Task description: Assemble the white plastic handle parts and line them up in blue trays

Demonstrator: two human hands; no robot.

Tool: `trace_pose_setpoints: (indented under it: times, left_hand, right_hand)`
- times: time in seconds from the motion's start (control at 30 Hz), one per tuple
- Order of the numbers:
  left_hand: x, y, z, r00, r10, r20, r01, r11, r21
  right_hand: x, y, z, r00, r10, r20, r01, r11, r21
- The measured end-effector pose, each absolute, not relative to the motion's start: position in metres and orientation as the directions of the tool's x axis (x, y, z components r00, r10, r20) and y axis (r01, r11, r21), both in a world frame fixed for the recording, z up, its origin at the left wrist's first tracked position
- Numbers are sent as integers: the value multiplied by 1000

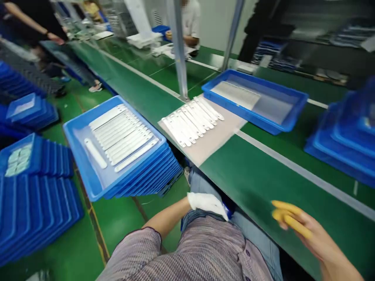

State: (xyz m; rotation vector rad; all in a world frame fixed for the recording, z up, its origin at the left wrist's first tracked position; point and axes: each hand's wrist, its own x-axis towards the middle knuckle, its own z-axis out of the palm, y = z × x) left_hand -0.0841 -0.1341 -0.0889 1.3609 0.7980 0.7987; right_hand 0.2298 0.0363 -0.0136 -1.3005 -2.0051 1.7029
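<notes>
Two upright metal posts (177, 43) stand at a green conveyor belt (254, 183), and past them a co-worker (190, 27) in a white shirt works farther down the line. Other people (29, 23) stand off to the left, and stacks of blue plastic trays (35, 203) crowd that side, with another stack (345, 144) on the right.

Flat white strips (193, 121) lie in an overlapping row on a beige sheet (211, 144) on the belt (fanned out like a hand of cards), well ahead of both hands. The right hand (304, 222), its fingers in yellow finger cots (288, 214), hangs open and loosely curled above the belt, holding nothing. The left hand (206, 205), in a white glove, sits at the waist beside a small blue object (227, 212); I can't tell whether it grips it.

The nearer blue tray (79, 164) tops a stack and holds more white strips; the farther blue tray (293, 105) holds a grey sheet (272, 105).
</notes>
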Motion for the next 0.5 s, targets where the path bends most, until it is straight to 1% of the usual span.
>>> trace_pose_setpoints:
  times: [0.03, 0.1, 0.13, 0.17, 0.2, 0.23, 0.3, 0.33, 0.37, 0.4, 0.43, 0.47, 0.5]
  left_hand:
    - [-114, -161, -82, 333, 941, 66, -143, -19, 990]
    - [-163, -226, -64, 40, 988, 149, -205, -138, 969]
    - [-181, -262, -54, -128, 975, 184, -219, -209, 953]
    - [-195, -299, -45, -368, 901, 231, -218, -325, 920]
    - [-205, -336, -37, -557, 786, 269, -192, -436, 879]
    - [-212, -370, -31, -710, 644, 286, -141, -527, 838]
    - [-223, -427, -28, -893, 349, 285, -8, -644, 765]
    - [-227, -448, -30, -983, -3, 184, 145, -626, 766]
    - [-230, -462, -35, -964, -258, 56, 188, -518, 834]
    - [-234, -471, -42, -894, -446, -28, 173, -403, 899]
    - [-238, -474, -51, -827, -557, -81, 115, -308, 944]
    - [-241, -472, -61, -809, -578, -108, 48, -248, 967]
    - [-244, -467, -71, -820, -557, -132, -18, -206, 978]
  right_hand:
    - [179, 43, -4, -669, 631, -393, 447, -80, -891]
    - [87, 43, 7, -773, 469, -428, 422, -124, -898]
    - [47, 37, 9, -816, 371, -443, 416, -153, -896]
    - [10, 29, 9, -845, 284, -453, 415, -186, -890]
    - [-24, 20, 7, -863, 213, -458, 415, -218, -883]
    - [-57, 8, 4, -868, 158, -470, 428, -241, -871]
    - [-117, -16, -2, -856, 118, -503, 458, -277, -845]
    - [-146, -28, -4, -848, 89, -522, 476, -300, -826]
    - [-173, -41, -6, -835, 81, -544, 494, -327, -806]
    - [-197, -52, -7, -808, 72, -585, 528, -355, -772]
    - [-218, -62, -8, -774, 108, -623, 549, -374, -747]
    - [-236, -70, -8, -749, 140, -648, 566, -374, -735]
    - [-251, -77, -9, -722, 173, -670, 583, -369, -723]
